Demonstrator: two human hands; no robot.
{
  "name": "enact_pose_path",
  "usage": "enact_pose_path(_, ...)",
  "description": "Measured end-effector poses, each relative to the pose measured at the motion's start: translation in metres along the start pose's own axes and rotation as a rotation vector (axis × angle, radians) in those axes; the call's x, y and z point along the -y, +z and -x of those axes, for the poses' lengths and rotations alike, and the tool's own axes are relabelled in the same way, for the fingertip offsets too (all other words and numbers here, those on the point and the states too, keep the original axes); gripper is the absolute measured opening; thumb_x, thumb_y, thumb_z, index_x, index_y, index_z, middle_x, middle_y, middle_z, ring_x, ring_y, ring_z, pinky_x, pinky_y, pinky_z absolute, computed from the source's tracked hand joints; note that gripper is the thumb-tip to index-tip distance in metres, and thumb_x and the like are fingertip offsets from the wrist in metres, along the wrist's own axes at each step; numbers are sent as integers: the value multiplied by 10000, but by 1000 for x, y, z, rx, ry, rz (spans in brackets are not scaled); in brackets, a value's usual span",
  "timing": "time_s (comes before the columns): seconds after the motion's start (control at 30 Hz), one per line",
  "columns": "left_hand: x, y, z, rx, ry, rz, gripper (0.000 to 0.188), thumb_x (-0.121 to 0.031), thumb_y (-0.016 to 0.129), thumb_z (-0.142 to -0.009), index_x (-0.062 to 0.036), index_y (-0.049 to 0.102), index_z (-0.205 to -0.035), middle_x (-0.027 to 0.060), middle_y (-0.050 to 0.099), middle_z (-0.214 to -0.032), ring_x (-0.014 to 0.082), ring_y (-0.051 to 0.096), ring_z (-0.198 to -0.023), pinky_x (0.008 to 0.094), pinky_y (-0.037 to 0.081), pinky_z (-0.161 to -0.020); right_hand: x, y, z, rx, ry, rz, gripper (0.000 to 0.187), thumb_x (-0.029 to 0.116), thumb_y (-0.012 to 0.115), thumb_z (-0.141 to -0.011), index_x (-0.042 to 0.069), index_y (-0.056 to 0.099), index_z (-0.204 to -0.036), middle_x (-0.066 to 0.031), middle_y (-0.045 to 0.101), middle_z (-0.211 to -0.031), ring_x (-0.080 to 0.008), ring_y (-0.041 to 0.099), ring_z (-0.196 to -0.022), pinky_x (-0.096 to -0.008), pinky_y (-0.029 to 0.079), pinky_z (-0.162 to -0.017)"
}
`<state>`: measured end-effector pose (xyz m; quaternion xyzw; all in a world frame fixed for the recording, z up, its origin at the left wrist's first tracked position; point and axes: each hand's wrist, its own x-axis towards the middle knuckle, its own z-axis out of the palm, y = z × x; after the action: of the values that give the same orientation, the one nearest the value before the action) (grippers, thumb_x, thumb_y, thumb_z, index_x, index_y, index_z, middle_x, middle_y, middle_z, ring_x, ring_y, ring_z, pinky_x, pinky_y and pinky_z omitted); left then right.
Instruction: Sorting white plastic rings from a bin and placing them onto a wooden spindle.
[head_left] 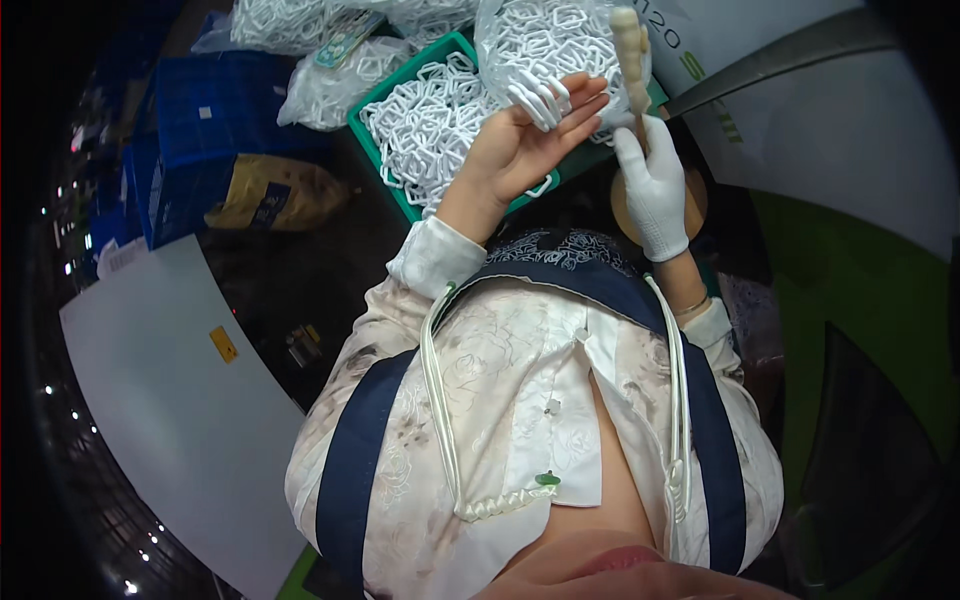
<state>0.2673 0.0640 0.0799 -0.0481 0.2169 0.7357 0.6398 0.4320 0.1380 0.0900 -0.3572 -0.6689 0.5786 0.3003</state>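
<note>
My left hand [520, 145] is bare and raised palm up, its fingers closed on a small bunch of white plastic clips [540, 100]. Just to its right, my right hand [655, 190] wears a white glove and grips the bottom of an upright stick of stacked white clips [630, 50]. Both hands are held over the near edge of a green tray [372, 140] heaped with white square plastic loops [430, 120]. A clear bag of the same loops [545, 35] lies right behind the hands.
More clear bags of white loops [330, 85] lie at the back left. Blue crates [205, 130] and a yellow bag [275, 195] stand to the left, above a white sheet [170, 390]. A brown round disc [695, 200] sits under my right hand. A green-and-white surface [840, 260] lies on the right.
</note>
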Motion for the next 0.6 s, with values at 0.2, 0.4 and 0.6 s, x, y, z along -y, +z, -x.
enact_pose_path(0.2,-15,-18,10,137,-69,69,508,-164,436,-977,105,422,-1408,243,479,-1439,320,474,-1328,417,338,-1171,26,44,-26,321,16,-178,273,135,645,-953,2,586,-1184,8,590,-984,-46,516,-869,-203,428,-781)
enact_pose_path(0.4,-35,-69,24,1,-34,116,330,-190,474,-1022,16,556,-1266,157,629,-1203,279,609,-1123,429,452,-1067,26,97,-24,359,58,-80,263,149,715,-886,7,631,-1091,-8,633,-875,-74,569,-798,-243,467,-740)
enact_pose_path(0.6,-75,-78,47,96,-37,-38,436,-225,572,-995,-9,513,-1369,165,592,-1330,249,602,-1153,443,496,-1016,36,137,-8,219,243,-277,202,192,616,-998,17,652,-1094,67,570,-829,2,444,-660,-170,342,-578)
